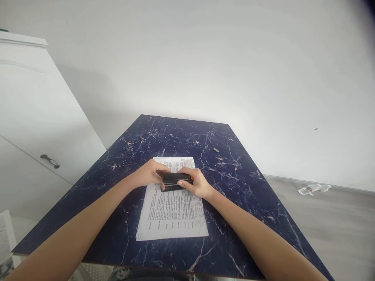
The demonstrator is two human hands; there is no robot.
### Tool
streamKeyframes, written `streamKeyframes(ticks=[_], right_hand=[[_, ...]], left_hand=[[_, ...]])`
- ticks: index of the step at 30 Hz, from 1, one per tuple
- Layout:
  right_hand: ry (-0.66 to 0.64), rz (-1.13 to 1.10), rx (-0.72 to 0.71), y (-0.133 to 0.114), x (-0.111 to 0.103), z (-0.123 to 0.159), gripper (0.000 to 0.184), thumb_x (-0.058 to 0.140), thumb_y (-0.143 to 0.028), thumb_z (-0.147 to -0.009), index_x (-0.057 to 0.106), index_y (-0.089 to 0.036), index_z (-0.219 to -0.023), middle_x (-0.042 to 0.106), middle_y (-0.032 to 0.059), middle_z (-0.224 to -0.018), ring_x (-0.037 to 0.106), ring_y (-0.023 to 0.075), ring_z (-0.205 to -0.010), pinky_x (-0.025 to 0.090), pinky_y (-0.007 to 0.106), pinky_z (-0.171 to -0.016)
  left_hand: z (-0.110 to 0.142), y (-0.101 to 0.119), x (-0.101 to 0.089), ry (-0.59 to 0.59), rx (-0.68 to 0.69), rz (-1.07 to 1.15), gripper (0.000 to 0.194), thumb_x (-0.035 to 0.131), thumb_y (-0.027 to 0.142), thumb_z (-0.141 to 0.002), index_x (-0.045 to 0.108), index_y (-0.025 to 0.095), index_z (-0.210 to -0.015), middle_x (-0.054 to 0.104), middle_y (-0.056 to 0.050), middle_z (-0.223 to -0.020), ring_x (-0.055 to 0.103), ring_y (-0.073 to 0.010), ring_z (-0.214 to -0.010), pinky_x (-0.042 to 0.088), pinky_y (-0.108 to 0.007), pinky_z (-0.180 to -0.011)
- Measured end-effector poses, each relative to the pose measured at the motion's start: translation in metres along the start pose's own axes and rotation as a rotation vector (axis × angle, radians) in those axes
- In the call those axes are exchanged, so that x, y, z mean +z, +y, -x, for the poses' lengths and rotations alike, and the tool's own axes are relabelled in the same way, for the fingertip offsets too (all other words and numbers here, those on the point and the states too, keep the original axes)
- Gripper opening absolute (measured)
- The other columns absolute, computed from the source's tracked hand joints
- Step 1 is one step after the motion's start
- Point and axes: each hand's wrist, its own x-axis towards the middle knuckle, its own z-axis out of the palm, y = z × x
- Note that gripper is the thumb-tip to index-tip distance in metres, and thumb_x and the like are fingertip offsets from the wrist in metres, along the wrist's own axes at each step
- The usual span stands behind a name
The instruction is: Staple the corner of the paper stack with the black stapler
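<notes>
A black stapler [175, 178] lies crosswise above a stack of printed paper sheets [172, 214], with a small orange part at its right end. My left hand [152, 173] grips the stapler's left end between thumb and fingers. Around its right end my right hand [195, 182] is closed, thumb on the near side and fingers over the far side. The stapler hides part of the print beneath it; whether it rests on the paper or is held just above, I cannot tell.
The sheets lie on a dark blue marble-patterned table [234, 187]. A small grey strip [216, 150], perhaps staples, sits beyond my right hand. A white cabinet [35, 109] stands at the left. On the floor at the right lies a clear plastic wrapper [315, 189]. A wall closes off the far side.
</notes>
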Motion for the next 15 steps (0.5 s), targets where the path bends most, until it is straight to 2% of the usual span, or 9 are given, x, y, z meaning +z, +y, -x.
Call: streamKeyframes(ticks=[3, 6, 8, 10, 12, 13, 15], right_hand=[[0.02, 0.01, 0.003, -0.001, 0.002, -0.001, 0.039, 0.058, -0.055, -0.095, 0.067, -0.018, -0.102, 0.067, 0.0053, -0.085, 0.061, 0.0176, -0.074, 0.047, 0.029, -0.067], [0.07, 0.023, 0.015, -0.003, -0.002, -0.002, 0.039, 0.07, -0.055, -0.086, 0.069, -0.019, -0.101, 0.068, 0.0055, -0.089, 0.062, 0.0187, -0.078, 0.047, 0.03, -0.069], [0.155, 0.045, 0.062, -0.004, -0.012, -0.002, 0.039, 0.075, -0.053, -0.082, 0.069, -0.019, -0.101, 0.069, 0.0056, -0.091, 0.062, 0.0192, -0.079, 0.047, 0.03, -0.069], [0.275, 0.079, 0.145, -0.002, -0.029, -0.001, 0.037, 0.073, -0.051, -0.085, 0.069, -0.019, -0.102, 0.069, 0.0048, -0.088, 0.061, 0.0183, -0.075, 0.045, 0.029, -0.065], [0.393, 0.149, 0.22, 0.003, -0.049, 0.003, 0.033, 0.069, -0.048, -0.088, 0.069, -0.019, -0.102, 0.068, 0.0038, -0.085, 0.059, 0.0176, -0.071, 0.042, 0.029, -0.063], [0.433, 0.197, 0.248, 0.008, -0.06, 0.005, 0.031, 0.069, -0.046, -0.087, 0.069, -0.018, -0.101, 0.068, 0.0036, -0.085, 0.059, 0.0176, -0.071, 0.042, 0.028, -0.063], [0.482, 0.294, 0.294, 0.019, -0.078, 0.011, 0.027, 0.07, -0.043, -0.085, 0.069, -0.018, -0.095, 0.068, 0.0033, -0.084, 0.058, 0.0182, -0.071, 0.04, 0.029, -0.064]], left_hand=[[-0.001, 0.0, 0.0, 0.024, -0.018, -0.029, 0.027, 0.089, 0.037, -0.065, 0.079, 0.022, -0.086, 0.076, -0.003, -0.079, 0.071, -0.0196, -0.075, 0.056, -0.029, -0.072], [-0.002, 0.0, -0.002, 0.062, -0.068, -0.036, 0.032, 0.09, 0.038, -0.063, 0.078, 0.022, -0.088, 0.077, -0.003, -0.084, 0.072, -0.0209, -0.08, 0.056, -0.032, -0.077], [-0.002, -0.001, -0.005, 0.182, -0.136, -0.093, 0.032, 0.086, 0.042, -0.068, 0.076, 0.022, -0.091, 0.077, -0.005, -0.088, 0.071, -0.0214, -0.082, 0.056, -0.034, -0.079], [-0.001, -0.004, -0.009, 0.401, -0.253, -0.243, 0.034, 0.077, 0.05, -0.077, 0.074, 0.021, -0.095, 0.076, -0.007, -0.091, 0.07, -0.0227, -0.084, 0.054, -0.035, -0.077], [0.001, -0.009, -0.012, 0.579, -0.428, -0.442, 0.046, 0.068, 0.061, -0.082, 0.07, 0.019, -0.098, 0.074, -0.011, -0.092, 0.07, -0.0272, -0.086, 0.052, -0.036, -0.073], [0.002, -0.013, -0.012, 0.602, -0.525, -0.527, 0.053, 0.067, 0.067, -0.08, 0.069, 0.018, -0.098, 0.073, -0.014, -0.092, 0.069, -0.0303, -0.087, 0.051, -0.037, -0.071], [0.004, -0.02, -0.01, 0.536, -0.672, -0.631, 0.064, 0.068, 0.075, -0.072, 0.066, 0.016, -0.096, 0.071, -0.018, -0.092, 0.069, -0.0356, -0.09, 0.05, -0.038, -0.068]])
